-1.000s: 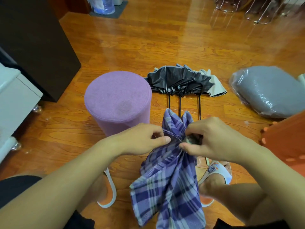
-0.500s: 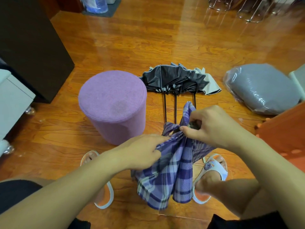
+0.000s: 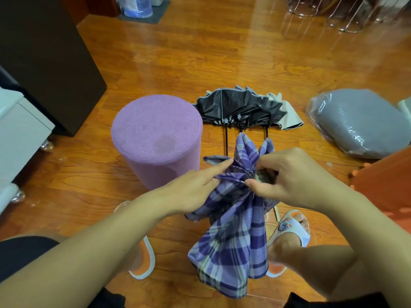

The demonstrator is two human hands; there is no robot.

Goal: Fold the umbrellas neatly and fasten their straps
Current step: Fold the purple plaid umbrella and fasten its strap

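Umbrella (image 3: pixel 233 236) plaid, loose | right hand (image 3: pixel 287 176) fingers pinch its gathered top | left hand (image 3: pixel 193 192) fingers pinch a fold

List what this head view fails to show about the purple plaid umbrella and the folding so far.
- Purple plaid umbrella: its strap shows nowhere among the bunched cloth.
- Its handle: hidden under hanging fabric.
- Right hand: it curls over a dark part, too covered to identify.
- Black umbrellas on the wooden floor: overlapping canopies blur their count; the plaid cloth covers the shaft ends.
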